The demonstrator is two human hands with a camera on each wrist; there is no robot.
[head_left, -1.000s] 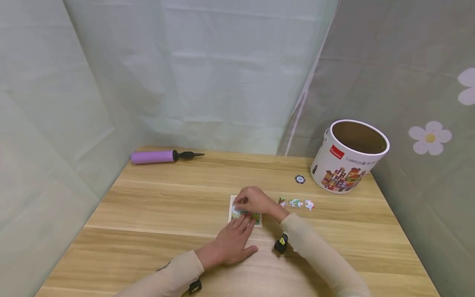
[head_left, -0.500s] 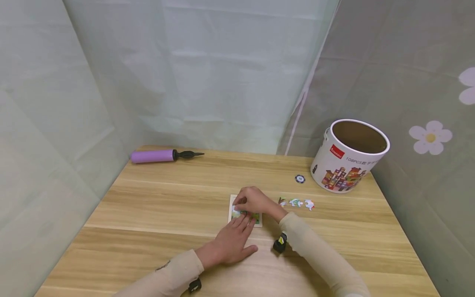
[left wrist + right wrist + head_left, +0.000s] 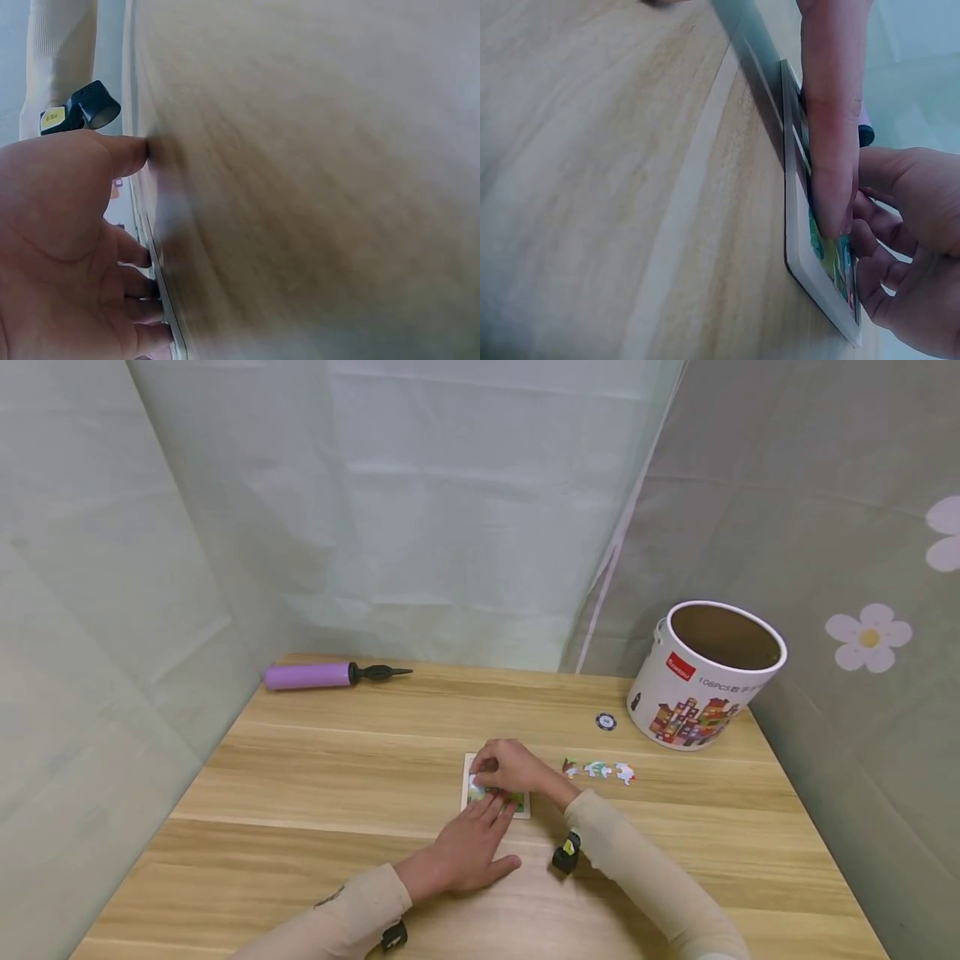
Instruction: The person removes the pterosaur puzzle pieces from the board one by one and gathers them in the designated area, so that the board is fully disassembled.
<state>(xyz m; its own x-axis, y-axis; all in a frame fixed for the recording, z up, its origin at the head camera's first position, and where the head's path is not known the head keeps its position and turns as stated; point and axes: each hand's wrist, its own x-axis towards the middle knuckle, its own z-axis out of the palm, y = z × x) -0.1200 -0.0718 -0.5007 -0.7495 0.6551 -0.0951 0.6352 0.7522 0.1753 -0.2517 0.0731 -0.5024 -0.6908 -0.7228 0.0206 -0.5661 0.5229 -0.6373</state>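
Observation:
A small jigsaw board (image 3: 464, 793) with a pale frame and a green and blue picture lies flat mid-table. My left hand (image 3: 467, 853) rests across its near edge, fingers straight and pressing on the picture; the left wrist view shows this hand (image 3: 60, 240) with its thumb touching the tabletop. Over the board's upper left, my right hand (image 3: 513, 766) has thumb and fingers curled together, pinching a light puzzle piece (image 3: 476, 782) that they mostly hide. The right wrist view shows these fingertips (image 3: 864, 244) right at the picture, beside a left-hand finger (image 3: 832, 150).
Three loose puzzle pieces (image 3: 597, 770) lie in a row right of the board. Behind them are a round chip (image 3: 606, 722) and a large white bucket (image 3: 678, 697). A purple hand pump (image 3: 311, 676) lies at the back left. Cloth walls (image 3: 480, 510) enclose the table (image 3: 300, 777).
My right hand has shifted very slightly over the same corner of the board. The left hand and the loose pieces have stayed where they were.

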